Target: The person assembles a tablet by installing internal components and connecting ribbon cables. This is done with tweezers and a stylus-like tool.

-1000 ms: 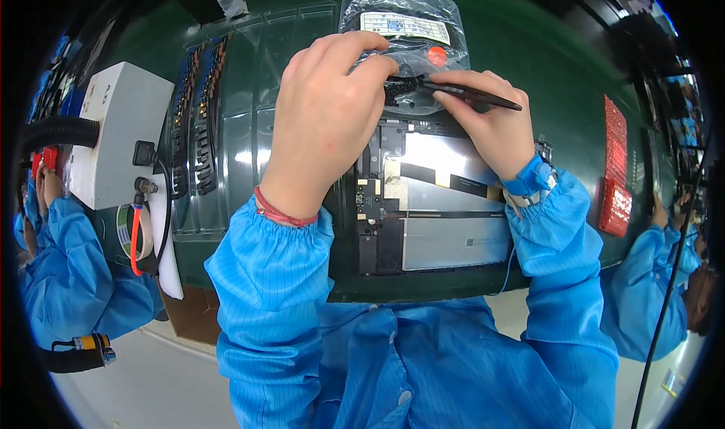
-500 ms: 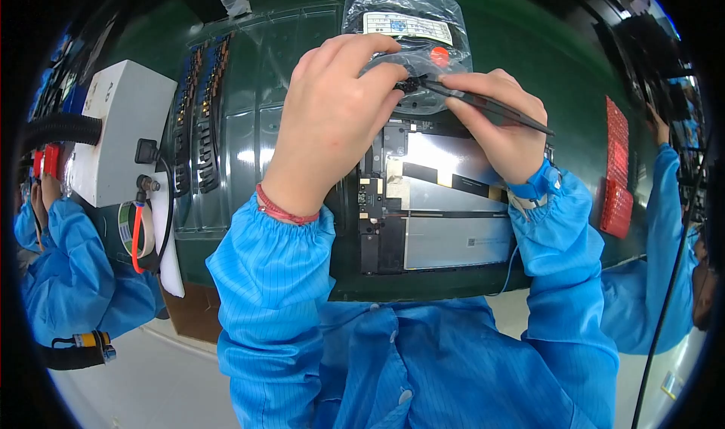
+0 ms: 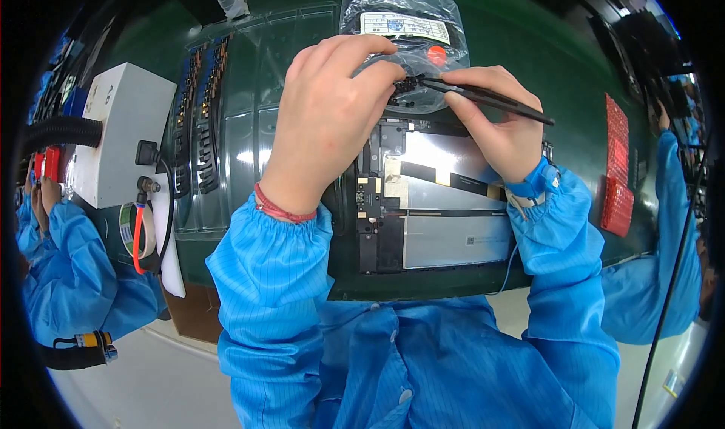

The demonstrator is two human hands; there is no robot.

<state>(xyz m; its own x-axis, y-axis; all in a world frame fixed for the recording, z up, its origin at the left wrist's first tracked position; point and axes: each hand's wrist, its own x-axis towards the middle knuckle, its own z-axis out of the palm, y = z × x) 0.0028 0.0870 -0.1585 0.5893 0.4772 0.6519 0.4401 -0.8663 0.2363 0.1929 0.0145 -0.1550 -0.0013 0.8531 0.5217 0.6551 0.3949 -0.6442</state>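
Since the earlier frame, black tweezers (image 3: 483, 100) were shifted leftward; right hand (image 3: 495, 123) fingers are clamped on them, tips at a small black part (image 3: 404, 89) pinched by left hand (image 3: 332, 119) fingers.

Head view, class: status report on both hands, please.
Left hand pinching a small black part. Right hand holding black tweezers on it. Opened device beneath, nothing blocking.

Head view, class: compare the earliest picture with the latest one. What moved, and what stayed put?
The right hand turned its black tweezers, the rear end swinging out to the right and down, tips staying at the small black part. The left hand kept its grip there. The opened device, clear bag and white box did not move.
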